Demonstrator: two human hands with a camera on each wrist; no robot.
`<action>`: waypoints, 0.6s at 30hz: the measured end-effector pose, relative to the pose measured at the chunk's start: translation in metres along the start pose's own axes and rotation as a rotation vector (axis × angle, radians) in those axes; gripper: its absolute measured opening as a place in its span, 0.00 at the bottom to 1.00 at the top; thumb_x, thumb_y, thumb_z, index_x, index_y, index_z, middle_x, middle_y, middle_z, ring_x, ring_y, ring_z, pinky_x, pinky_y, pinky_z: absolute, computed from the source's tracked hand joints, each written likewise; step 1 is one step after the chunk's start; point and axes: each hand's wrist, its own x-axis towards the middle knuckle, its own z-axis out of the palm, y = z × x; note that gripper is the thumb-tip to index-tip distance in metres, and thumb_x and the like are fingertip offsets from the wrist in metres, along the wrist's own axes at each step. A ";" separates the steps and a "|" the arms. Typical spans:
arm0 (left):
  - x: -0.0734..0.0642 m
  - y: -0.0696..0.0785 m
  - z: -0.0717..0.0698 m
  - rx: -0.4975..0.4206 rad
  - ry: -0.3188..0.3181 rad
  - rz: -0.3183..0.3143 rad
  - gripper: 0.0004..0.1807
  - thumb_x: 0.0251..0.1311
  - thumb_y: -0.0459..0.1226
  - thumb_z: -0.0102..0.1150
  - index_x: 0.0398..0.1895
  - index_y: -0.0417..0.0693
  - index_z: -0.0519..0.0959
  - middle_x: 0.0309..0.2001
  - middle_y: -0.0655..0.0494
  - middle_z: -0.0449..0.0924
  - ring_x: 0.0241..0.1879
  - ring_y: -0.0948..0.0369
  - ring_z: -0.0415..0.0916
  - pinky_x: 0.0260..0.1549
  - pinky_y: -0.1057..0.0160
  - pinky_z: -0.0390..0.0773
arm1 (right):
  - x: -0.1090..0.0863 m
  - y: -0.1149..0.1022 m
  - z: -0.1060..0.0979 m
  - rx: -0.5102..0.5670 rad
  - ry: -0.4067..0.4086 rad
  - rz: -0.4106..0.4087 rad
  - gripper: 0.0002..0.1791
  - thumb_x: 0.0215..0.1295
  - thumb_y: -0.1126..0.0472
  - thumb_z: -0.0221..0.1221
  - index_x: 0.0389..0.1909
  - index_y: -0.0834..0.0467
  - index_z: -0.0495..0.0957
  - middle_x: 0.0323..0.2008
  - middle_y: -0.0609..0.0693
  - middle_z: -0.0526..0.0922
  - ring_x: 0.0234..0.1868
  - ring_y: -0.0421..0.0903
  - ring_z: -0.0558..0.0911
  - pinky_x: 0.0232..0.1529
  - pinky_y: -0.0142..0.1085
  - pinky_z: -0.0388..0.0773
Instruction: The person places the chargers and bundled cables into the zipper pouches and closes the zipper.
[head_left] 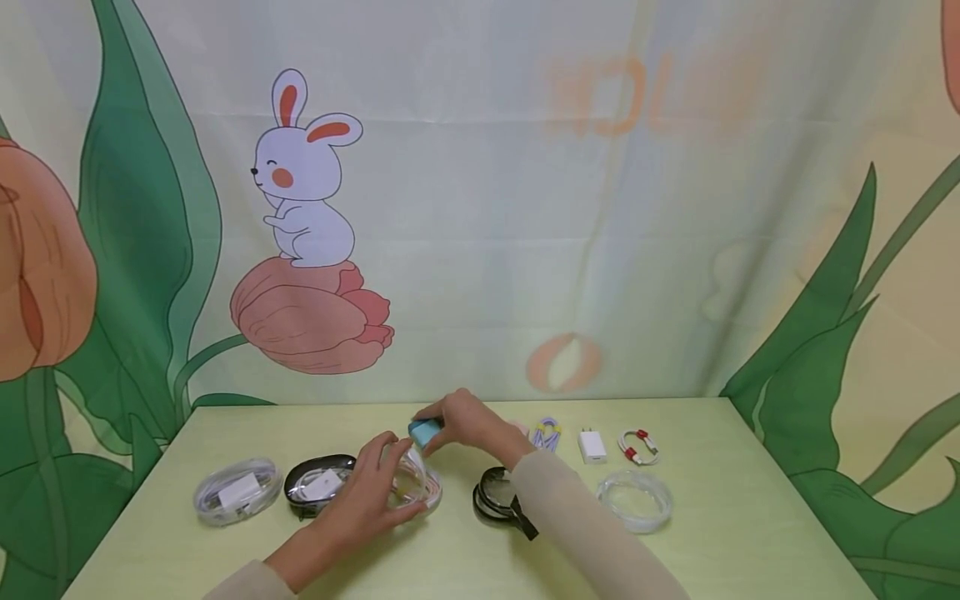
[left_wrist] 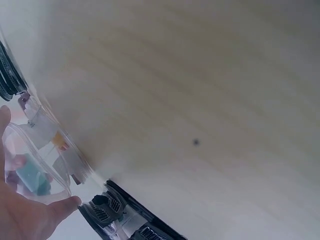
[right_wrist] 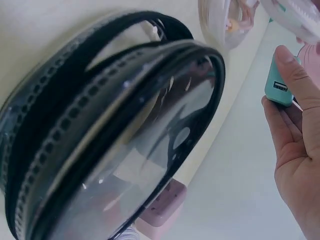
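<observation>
My right hand point(head_left: 468, 421) pinches a teal USB charger point(head_left: 425, 432) between thumb and fingers, just above the far side of a clear round pouch point(head_left: 433, 490). In the right wrist view the charger's USB port faces the camera. My left hand point(head_left: 367, 487) holds the clear pouch, thumb on its near side and fingers at its raised lid. Through the clear plastic in the left wrist view, the teal charger and a small yellow-orange piece show. A black-rimmed clear pouch point(right_wrist: 212, 90) stands unzipped beneath my right forearm.
Left of my left hand lie a black-rimmed pouch point(head_left: 294, 493) and a clear pouch point(head_left: 201, 500), each with a white charger inside. At the right are a pink charger point(head_left: 519, 427), purple cable point(head_left: 547, 435), white charger point(head_left: 592, 447), white cable with red ends point(head_left: 642, 435) and clear pouch point(head_left: 664, 504).
</observation>
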 end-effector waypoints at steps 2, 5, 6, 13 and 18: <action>0.000 0.000 0.000 -0.005 0.003 -0.002 0.51 0.51 0.55 0.77 0.74 0.47 0.63 0.68 0.39 0.61 0.68 0.43 0.62 0.60 0.39 0.74 | -0.002 -0.002 0.001 0.002 -0.010 -0.025 0.31 0.51 0.48 0.77 0.57 0.50 0.85 0.51 0.45 0.88 0.39 0.32 0.80 0.39 0.20 0.75; -0.001 -0.001 0.000 -0.004 0.011 0.006 0.51 0.51 0.55 0.77 0.74 0.47 0.63 0.68 0.39 0.61 0.68 0.44 0.62 0.59 0.40 0.75 | -0.006 -0.005 0.004 0.001 -0.027 -0.067 0.30 0.52 0.49 0.77 0.58 0.51 0.85 0.52 0.45 0.87 0.41 0.32 0.83 0.39 0.19 0.75; -0.001 -0.002 0.000 -0.004 0.017 0.012 0.51 0.50 0.55 0.77 0.74 0.46 0.63 0.68 0.39 0.61 0.67 0.44 0.62 0.59 0.40 0.75 | -0.006 -0.006 0.005 -0.002 -0.032 -0.084 0.30 0.52 0.50 0.77 0.58 0.51 0.85 0.52 0.45 0.87 0.42 0.33 0.84 0.40 0.19 0.75; -0.002 -0.005 0.002 0.000 0.054 0.065 0.50 0.49 0.55 0.78 0.72 0.49 0.64 0.65 0.42 0.63 0.65 0.46 0.64 0.56 0.44 0.77 | -0.011 -0.008 0.028 -0.009 -0.079 -0.142 0.23 0.55 0.58 0.76 0.54 0.52 0.87 0.40 0.41 0.90 0.31 0.27 0.78 0.33 0.17 0.72; -0.001 -0.005 0.001 0.008 0.065 0.088 0.50 0.49 0.55 0.78 0.71 0.47 0.64 0.65 0.40 0.63 0.65 0.45 0.65 0.56 0.44 0.77 | -0.012 -0.007 0.041 -0.012 -0.093 -0.143 0.16 0.53 0.59 0.77 0.44 0.49 0.88 0.29 0.35 0.86 0.25 0.26 0.71 0.30 0.18 0.69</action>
